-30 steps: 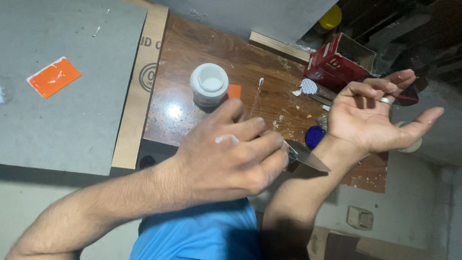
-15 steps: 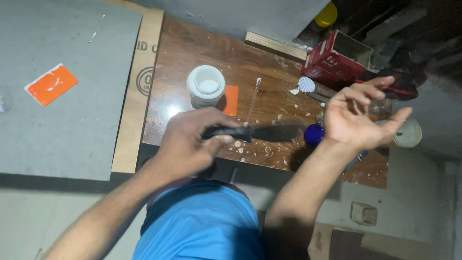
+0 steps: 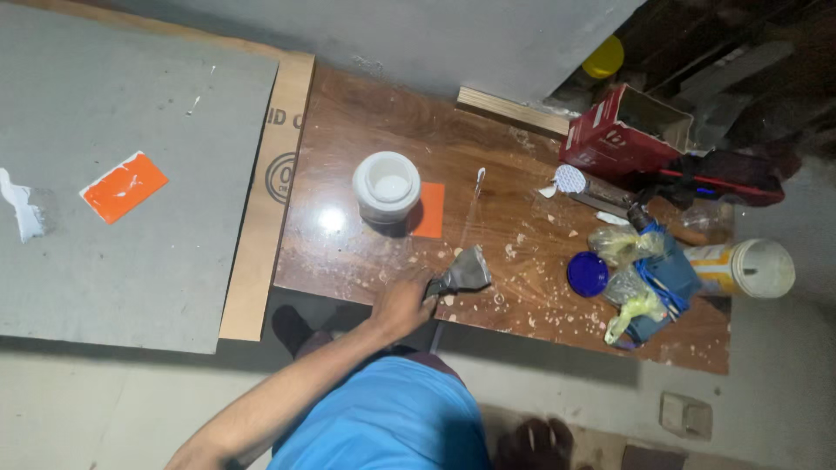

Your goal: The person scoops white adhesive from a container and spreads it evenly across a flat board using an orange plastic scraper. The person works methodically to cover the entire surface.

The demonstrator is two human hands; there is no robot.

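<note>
My left hand (image 3: 402,301) grips the dark handle of a putty knife (image 3: 463,273), whose wide metal blade lies flat on the brown wooden table (image 3: 366,130) near its front edge. The blade points right, among white flecks of dried filler. A white round tub (image 3: 386,186) stands just beyond the hand, with an orange card (image 3: 428,210) beside it. My right hand is out of view.
A grey board (image 3: 131,104) with an orange card (image 3: 124,186) and a white smear lies at the left. At the right sit a blue lid (image 3: 588,273), plastic bags (image 3: 640,287), a red box (image 3: 623,132), a white lidded container (image 3: 749,268) and tools.
My right hand has left the view. My left hand has lowered the putty knife to the table's front edge, and the camera has pulled back.
</note>
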